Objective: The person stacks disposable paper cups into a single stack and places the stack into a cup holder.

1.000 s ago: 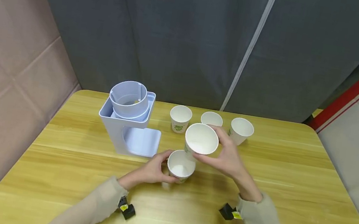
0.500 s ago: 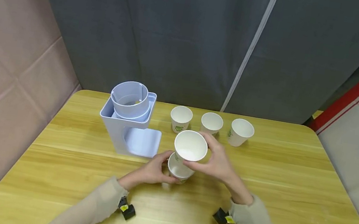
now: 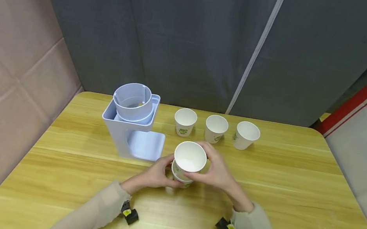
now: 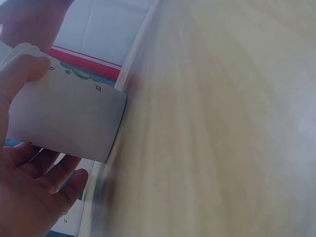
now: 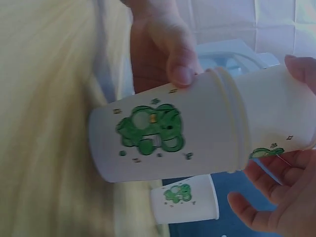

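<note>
My left hand [image 3: 157, 173] grips a white paper cup [image 5: 205, 138] with a green cartoon print, upright on the wooden table. In the right wrist view, two rims lie close together at this cup's mouth. A second white paper cup [image 3: 190, 156] is held by my right hand [image 3: 216, 171], thumb on the near side and fingers behind. Its lower part sits inside the mouth of the left hand's cup, while its upper part stands out above. In the left wrist view, my left thumb [image 4: 32, 69] and fingers lie on opposite sides of the lower cup.
Three upright paper cups [image 3: 185, 122] [image 3: 216, 129] [image 3: 246, 135] form a row along the table's back. To the left stands a light blue plastic stand [image 3: 119, 136] with a round container [image 3: 133, 103] on top and a flat base [image 3: 146, 144]. A dark curtain [image 3: 180, 39] hangs behind.
My right hand has moved left and down, bringing its cup over and into the lower one. The left hand and its cup have stayed in place.
</note>
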Demonstrator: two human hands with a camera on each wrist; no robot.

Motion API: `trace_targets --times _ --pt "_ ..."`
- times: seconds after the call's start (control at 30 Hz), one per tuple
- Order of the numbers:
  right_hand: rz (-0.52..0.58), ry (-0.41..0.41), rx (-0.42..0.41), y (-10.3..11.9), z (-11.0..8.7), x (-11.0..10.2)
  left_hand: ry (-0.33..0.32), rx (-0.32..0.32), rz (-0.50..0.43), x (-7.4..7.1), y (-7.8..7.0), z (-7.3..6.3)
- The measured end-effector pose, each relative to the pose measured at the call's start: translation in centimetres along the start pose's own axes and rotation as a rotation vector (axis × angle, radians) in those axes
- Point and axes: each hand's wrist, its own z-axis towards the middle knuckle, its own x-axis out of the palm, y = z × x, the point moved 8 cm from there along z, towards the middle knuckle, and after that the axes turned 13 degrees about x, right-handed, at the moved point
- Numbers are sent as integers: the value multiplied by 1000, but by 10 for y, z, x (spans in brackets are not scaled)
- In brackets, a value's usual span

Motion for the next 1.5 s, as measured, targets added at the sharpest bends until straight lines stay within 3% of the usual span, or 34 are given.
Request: trace_targets --times 0.4,0.97,1.3,1.5 --pt "-10 25 10 -16 -5 12 -1 -31 -13 0 1 0" --pt "-17 27 4 -32 -10 21 1 -16 -22 0 1 1" --pt "-14 53 28 -14 -12 22 6 -16 -11 0 2 1" --pt "-15 55 38 -37 -12 26 6 -9 -6 0 2 0"
